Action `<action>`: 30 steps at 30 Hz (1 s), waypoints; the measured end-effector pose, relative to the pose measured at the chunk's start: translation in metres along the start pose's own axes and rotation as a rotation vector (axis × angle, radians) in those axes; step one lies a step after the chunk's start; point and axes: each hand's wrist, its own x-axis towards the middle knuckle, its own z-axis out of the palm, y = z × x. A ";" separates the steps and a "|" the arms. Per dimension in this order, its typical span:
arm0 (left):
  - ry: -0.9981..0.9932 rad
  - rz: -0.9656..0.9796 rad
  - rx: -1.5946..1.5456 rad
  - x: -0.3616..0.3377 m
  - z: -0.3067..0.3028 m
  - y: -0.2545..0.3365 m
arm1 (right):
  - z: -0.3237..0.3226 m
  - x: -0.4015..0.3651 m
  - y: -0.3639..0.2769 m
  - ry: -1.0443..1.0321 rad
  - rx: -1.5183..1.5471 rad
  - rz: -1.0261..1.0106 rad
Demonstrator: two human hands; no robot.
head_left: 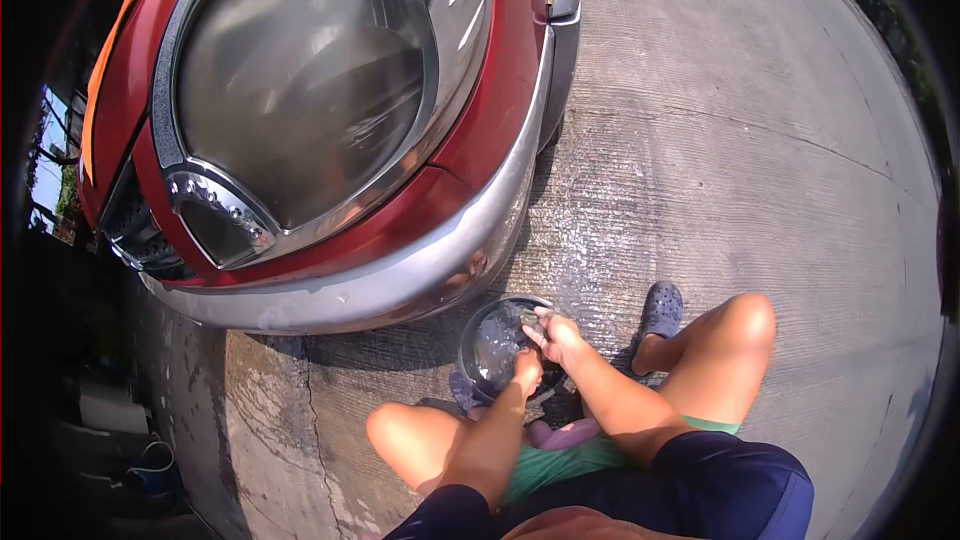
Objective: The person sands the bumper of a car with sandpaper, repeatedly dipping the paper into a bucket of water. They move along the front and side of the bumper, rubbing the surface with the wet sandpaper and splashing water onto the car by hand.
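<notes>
A dark round basin of water stands on the ground between my feet, just below the vehicle's bumper. My left hand reaches over its near side, fingers curled down at the water. Above the right side of the basin, my right hand has its fingers bent toward the left hand. A small dark, wet-looking patch shows between the two hands. Whether it is a cloth or something else I cannot make out. White suds or glints lie on the water's surface.
A red vehicle with a large headlight and silver bumper fills the upper left. Wet ribbed concrete spreads to its right. My clog is right of the basin. An orange strip runs along the vehicle's edge.
</notes>
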 end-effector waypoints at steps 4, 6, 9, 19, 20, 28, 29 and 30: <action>-0.113 0.920 1.102 -0.014 0.067 0.150 | 0.149 -0.145 -0.139 -0.290 0.134 -0.564; -0.034 1.224 1.436 -0.042 0.100 0.257 | 0.200 -0.214 -0.193 -0.420 0.122 -0.722; 0.360 1.552 1.857 -0.097 0.125 0.392 | 0.211 -0.242 -0.241 -0.402 0.055 -0.797; 0.840 1.003 2.736 -0.163 0.216 0.627 | 0.091 -0.150 -0.272 -0.300 0.151 -0.535; 0.954 1.008 2.711 -0.160 0.221 0.636 | 0.096 -0.152 -0.276 -0.332 0.096 -0.563; 0.889 0.939 3.024 -0.143 0.190 0.557 | 0.103 -0.129 -0.309 -0.341 0.059 -0.661; 0.764 0.907 3.121 -0.138 0.181 0.537 | 0.102 -0.132 -0.310 -0.330 0.066 -0.669; 0.652 0.881 3.181 -0.110 0.166 0.511 | 0.102 -0.134 -0.309 -0.320 0.075 -0.681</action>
